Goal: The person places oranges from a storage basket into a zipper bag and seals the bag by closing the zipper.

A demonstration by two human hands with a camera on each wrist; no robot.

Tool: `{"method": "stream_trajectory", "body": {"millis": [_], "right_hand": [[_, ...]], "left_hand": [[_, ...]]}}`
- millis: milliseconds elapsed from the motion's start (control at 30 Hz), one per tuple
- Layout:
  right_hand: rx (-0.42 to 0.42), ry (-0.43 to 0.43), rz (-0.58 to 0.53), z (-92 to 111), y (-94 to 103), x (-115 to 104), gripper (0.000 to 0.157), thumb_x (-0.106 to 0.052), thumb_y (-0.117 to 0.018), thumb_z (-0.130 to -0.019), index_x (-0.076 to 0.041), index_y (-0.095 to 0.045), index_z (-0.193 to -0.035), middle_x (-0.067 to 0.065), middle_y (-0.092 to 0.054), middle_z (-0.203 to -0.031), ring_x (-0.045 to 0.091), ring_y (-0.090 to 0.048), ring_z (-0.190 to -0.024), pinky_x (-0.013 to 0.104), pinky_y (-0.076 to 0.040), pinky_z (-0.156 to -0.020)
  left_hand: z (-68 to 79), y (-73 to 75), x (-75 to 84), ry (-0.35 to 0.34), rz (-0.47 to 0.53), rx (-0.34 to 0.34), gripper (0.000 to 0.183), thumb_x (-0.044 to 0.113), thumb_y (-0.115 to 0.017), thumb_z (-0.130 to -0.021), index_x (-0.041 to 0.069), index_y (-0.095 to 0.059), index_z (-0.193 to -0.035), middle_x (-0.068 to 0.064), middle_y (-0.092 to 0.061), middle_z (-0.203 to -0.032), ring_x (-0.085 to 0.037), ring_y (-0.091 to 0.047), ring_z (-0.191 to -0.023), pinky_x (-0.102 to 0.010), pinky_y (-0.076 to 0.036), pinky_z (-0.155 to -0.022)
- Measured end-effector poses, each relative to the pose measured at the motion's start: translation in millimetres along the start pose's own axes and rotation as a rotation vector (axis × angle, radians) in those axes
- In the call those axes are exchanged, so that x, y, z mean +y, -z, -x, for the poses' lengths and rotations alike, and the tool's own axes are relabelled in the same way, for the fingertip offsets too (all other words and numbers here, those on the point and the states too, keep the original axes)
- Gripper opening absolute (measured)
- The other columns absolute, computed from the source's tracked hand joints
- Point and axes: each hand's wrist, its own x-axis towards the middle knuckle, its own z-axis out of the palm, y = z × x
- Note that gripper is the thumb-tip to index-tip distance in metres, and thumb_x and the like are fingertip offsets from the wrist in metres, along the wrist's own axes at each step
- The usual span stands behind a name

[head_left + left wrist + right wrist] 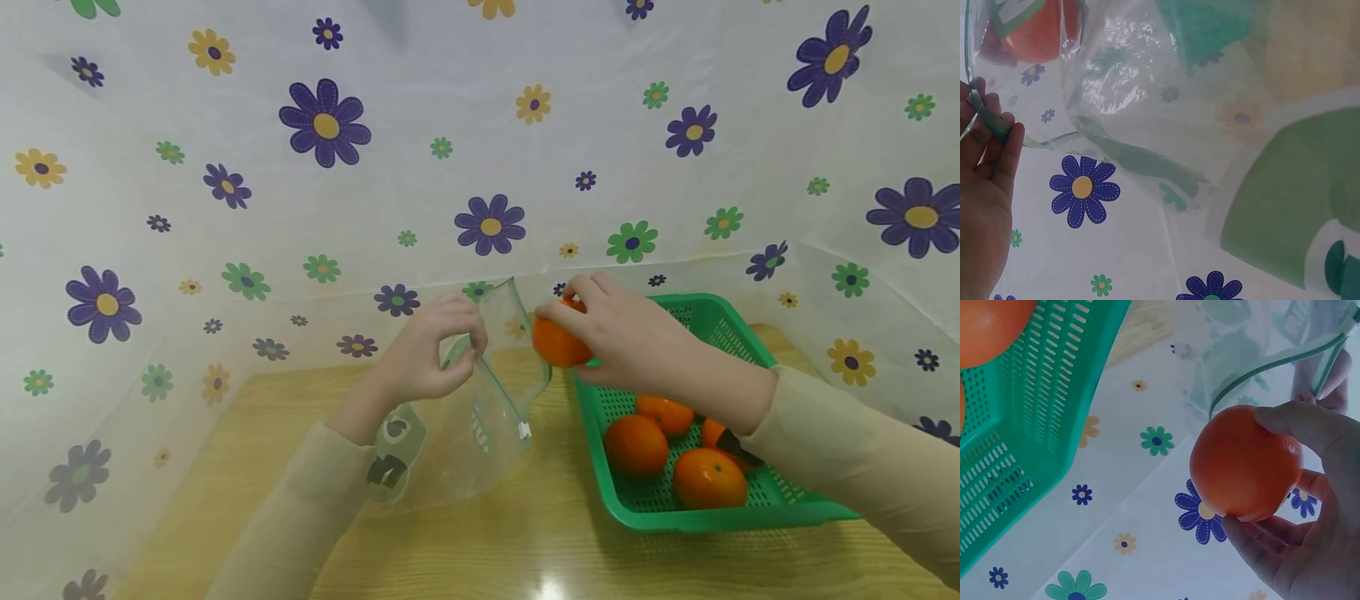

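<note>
My left hand (438, 346) pinches the green-edged mouth of a clear zip bag (480, 450) that has a white slider and printed marks. The bag's mouth stands apart, and its lower part reaches down to the wooden table. In my right hand (611, 329) is an orange fruit (1246, 464), perhaps an orange or a persimmon, gripped between thumb and fingers. It hangs at the right side of the bag's mouth. The left wrist view shows the fruit (1034, 31) behind the clear film. Several similar fruits (636, 447) lie in a green plastic basket (611, 492) below my right forearm.
The basket stands on the right of the wooden table (517, 550), close to my right forearm. A white sheet (420, 108) printed with flowers rises behind the table and along both sides. A dark band (738, 448) shows beside my right cuff, over the basket.
</note>
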Motion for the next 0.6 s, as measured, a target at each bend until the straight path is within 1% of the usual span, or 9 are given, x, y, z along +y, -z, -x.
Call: {"method": "stream_trajectory", "body": {"millis": [133,267,500,600], "right_hand": [[-0.001,0.000,-0.022,1,1.2,-8,0.074,-0.023,-0.095,-0.076,-0.021,-0.059,-0.141,0.018,-0.059,-0.129,0.033,-0.060,-0.112,0.040,-0.064,-0.078],[-0.003,0.019,-0.029,4,0.4,-15,0.073,-0.024,-0.094,-0.078,-0.020,-0.059,-0.142,0.018,-0.059,-0.131,0.032,-0.060,-0.111,0.037,-0.064,-0.075],[0.025,0.045,-0.076,6,-1.6,-22,0.073,-0.024,-0.095,-0.078,-0.020,-0.060,-0.142,0.016,-0.059,-0.132,0.030,-0.061,-0.112,0.038,-0.064,-0.079],[0.033,0.060,-0.098,8,-3.1,-23,0.072,-0.023,-0.094,-0.079,-0.020,-0.060,-0.142,0.016,-0.058,-0.133,0.030,-0.062,-0.111,0.037,-0.064,-0.079]], "left_hand": [[-0.3,-0.3,0.0,-0.011,0.001,0.006,0.005,0.011,-0.059,-0.082,0.010,-0.064,-0.082,-0.001,-0.068,-0.082,-0.022,-0.058,-0.096,-0.040,-0.048,-0.093],[-0.5,0.0,-0.5,-0.016,-0.002,0.010,0.005,0.011,-0.059,-0.082,0.010,-0.064,-0.082,-0.001,-0.067,-0.081,-0.022,-0.058,-0.097,-0.040,-0.048,-0.095],[-1.8,0.0,-0.5,-0.022,-0.006,0.010,0.005,0.009,-0.060,-0.083,0.010,-0.065,-0.083,-0.001,-0.068,-0.082,-0.023,-0.059,-0.097,-0.041,-0.048,-0.094],[-1.7,-0.9,-1.5,-0.018,-0.004,0.009,0.005,0.009,-0.060,-0.082,0.010,-0.065,-0.084,-0.001,-0.069,-0.083,-0.023,-0.059,-0.097,-0.040,-0.048,-0.094]]}}
